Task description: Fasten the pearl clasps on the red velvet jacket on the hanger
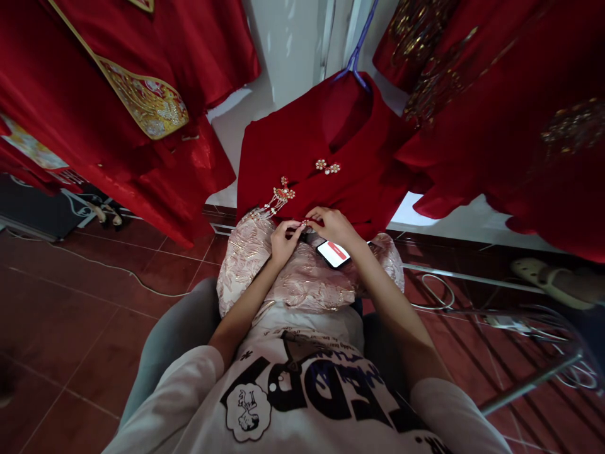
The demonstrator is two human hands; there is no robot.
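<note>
Now both hands meet at the bottom edge of a red jacket (326, 157). The jacket hangs on a blue hanger (358, 50) in front of the white wall (293, 44). The left hand (283, 239) and the right hand (333, 226) are curled in, with the fingertips pinched close together on a small pearl button (305, 223). The button sits right at the jacket's hem, between the two hands.

A phone (333, 253) lies just under the right hand, screen up, showing white and red. It rests on a pink and gold cloth (265, 252) that is spread over the person's lap. The cloth touches the bottom of the jacket.

Higher on the jacket there is a gold and red tassel pin (282, 194), near the left hand. Another pearl button (328, 166) sits near the collar.

More red clothes hang all around. A big red robe (118, 94) with gold trim hangs on the left. More red robes (510, 107) with gold stitching hang on the right and cover one side of the jacket.

Down low, the floor (70, 302) is made of red tiles. A thin white cord (108, 268) runs over it on the left. A metal rack (534, 372) stands on the right.
</note>
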